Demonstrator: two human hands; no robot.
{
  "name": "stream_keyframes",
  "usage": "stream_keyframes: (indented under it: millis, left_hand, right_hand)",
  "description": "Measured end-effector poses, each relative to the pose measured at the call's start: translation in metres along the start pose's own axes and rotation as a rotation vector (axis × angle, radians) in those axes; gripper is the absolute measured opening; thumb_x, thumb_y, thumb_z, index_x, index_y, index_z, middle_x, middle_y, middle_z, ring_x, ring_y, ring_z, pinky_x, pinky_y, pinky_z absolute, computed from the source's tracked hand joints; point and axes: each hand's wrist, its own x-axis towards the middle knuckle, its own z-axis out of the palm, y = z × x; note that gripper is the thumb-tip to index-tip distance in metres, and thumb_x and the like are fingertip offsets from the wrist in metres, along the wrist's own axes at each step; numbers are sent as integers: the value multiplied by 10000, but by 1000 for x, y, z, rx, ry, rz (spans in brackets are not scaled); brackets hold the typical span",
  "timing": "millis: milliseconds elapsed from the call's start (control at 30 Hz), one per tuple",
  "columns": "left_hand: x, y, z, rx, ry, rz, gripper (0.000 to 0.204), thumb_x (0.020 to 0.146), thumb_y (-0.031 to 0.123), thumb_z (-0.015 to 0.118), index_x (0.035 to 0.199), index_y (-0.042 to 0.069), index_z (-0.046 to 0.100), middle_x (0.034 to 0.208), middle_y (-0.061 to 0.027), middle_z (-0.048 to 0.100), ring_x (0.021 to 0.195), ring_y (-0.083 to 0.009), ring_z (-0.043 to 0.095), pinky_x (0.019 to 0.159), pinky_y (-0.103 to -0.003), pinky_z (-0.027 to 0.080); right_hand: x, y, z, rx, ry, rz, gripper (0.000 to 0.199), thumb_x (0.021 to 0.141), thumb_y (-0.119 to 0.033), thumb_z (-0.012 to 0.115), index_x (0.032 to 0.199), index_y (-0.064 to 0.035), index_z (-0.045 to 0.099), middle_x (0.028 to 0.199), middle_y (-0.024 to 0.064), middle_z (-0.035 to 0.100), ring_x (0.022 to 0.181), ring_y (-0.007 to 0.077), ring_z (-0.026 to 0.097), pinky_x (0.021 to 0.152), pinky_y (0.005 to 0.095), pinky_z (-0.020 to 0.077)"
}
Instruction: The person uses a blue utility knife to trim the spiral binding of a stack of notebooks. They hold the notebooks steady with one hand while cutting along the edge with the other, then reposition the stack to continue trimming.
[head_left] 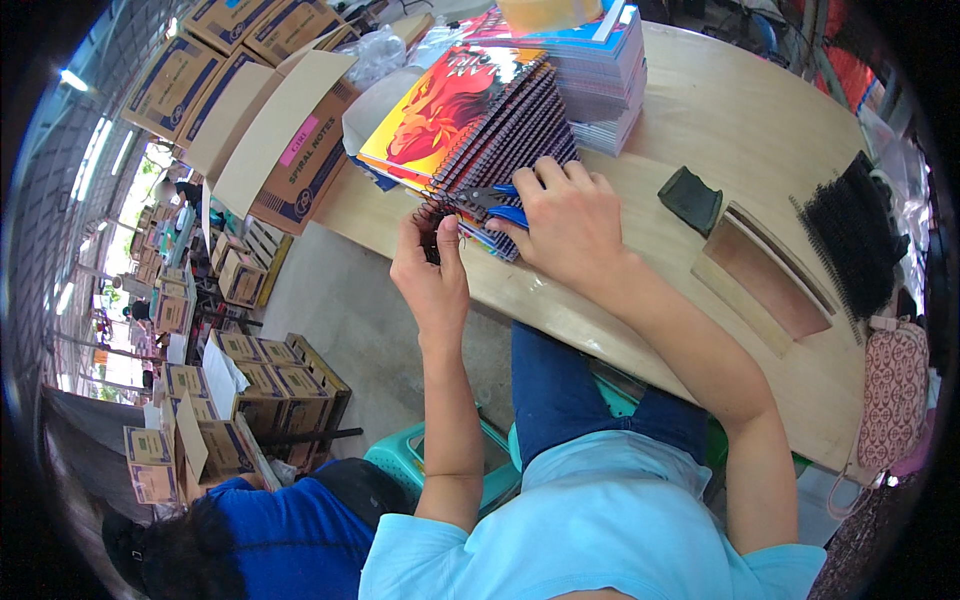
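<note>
Pliers (487, 196) with blue handles at the notebooks' (430, 110) wire coils. The right hand (575, 220) has its fingers closed around the handles; those of the left hand (432, 285) curl, nearly closed, around dark wire (432, 215). The spiral notebooks lie stacked at the desk's (740, 100) left edge. Good practice would keep fingertips clear of the blades. Printing marks the covers and the carton (300, 165), which bears a pink label (298, 141).

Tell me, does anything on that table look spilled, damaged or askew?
I see no clear spill or damage. The spiral notebooks do look askew: their coiled spines step along at a slant, while the blue-topped pile beside them stands straighter. The wide camera bends edges, so some lean may be distortion.
</note>
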Motion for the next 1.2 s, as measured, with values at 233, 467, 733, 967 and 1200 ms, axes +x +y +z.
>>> stream_keyframes:
  millis: [233, 467, 733, 967, 1200]
  left_hand:
    - [3, 6, 5, 24, 69, -12, 229, 954, 217, 604, 951, -11, 613, 712, -41, 623, 626, -70, 527, 582, -241, 437]
    - [3, 6, 0, 88, 70, 66, 210, 949, 185, 602, 949, -25, 605, 741, -78, 654, 657, -105, 588, 636, -268, 480]
    - [13, 14, -8, 170, -14, 78, 187, 944, 156, 598, 959, -30, 593, 735, -105, 658, 650, -119, 600, 627, -279, 489]
    - [7, 9, -11, -63, 21, -176, 198, 959, 173, 575, 953, -25, 590, 743, -82, 650, 671, -98, 592, 624, -264, 484]
    - [14, 26, -18, 178, 80, 47, 141, 932, 114, 596, 989, -15, 601, 816, -160, 672, 689, -202, 658, 645, -326, 506]
  right_hand:
    - [7, 7, 11, 2, -179, 8, 289, 740, -312, 710, 850, -60, 623, 825, 99, 654, 754, 287, 662, 637, 433, 500]
    - [6, -4, -10, -1, 34, -48, 387, 734, -410, 737, 868, -63, 632, 849, 87, 640, 794, 265, 633, 679, 412, 484]
    - [17, -6, 1, -7, -215, -4, 393, 736, -414, 729, 889, -65, 629, 852, 101, 623, 828, 272, 634, 689, 415, 501]
    - [10, -5, -13, 3, -14, -16, 346, 762, -385, 713, 854, -60, 635, 850, 100, 645, 805, 278, 653, 678, 428, 505]
    - [17, -5, -17, -34, 6, -9, 431, 743, -448, 740, 878, -53, 634, 888, 102, 632, 852, 281, 637, 722, 417, 495]
